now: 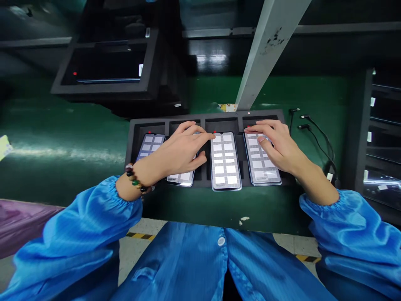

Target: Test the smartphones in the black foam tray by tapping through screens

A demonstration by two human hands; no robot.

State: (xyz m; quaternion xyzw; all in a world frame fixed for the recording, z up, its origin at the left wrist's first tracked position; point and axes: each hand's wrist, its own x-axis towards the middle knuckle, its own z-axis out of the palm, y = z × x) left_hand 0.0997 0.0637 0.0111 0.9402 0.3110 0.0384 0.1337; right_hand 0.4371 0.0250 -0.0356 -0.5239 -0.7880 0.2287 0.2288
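Several lit smartphones lie in a row in a black foam tray (184, 116), their screens showing white blocks on grey. My left hand (183, 150) reaches over the second phone (181, 179) from the left and hides much of it. Its fingers are spread, and a fingertip is at the top left corner of the third phone (226, 163). My right hand (278, 144) lies over the upper part of the rightmost phone (263, 163), fingers stretched along its top edge and thumb above the screen. The leftmost phone (151, 144) is partly behind my left wrist.
Stacked black trays with dark phones (109, 62) stand at the back left. Another tray of phones (385, 138) is at the right edge. Black cables (322, 142) lie on the green table (200, 209) near my right forearm. A grey metal post (266, 50) rises behind the tray.
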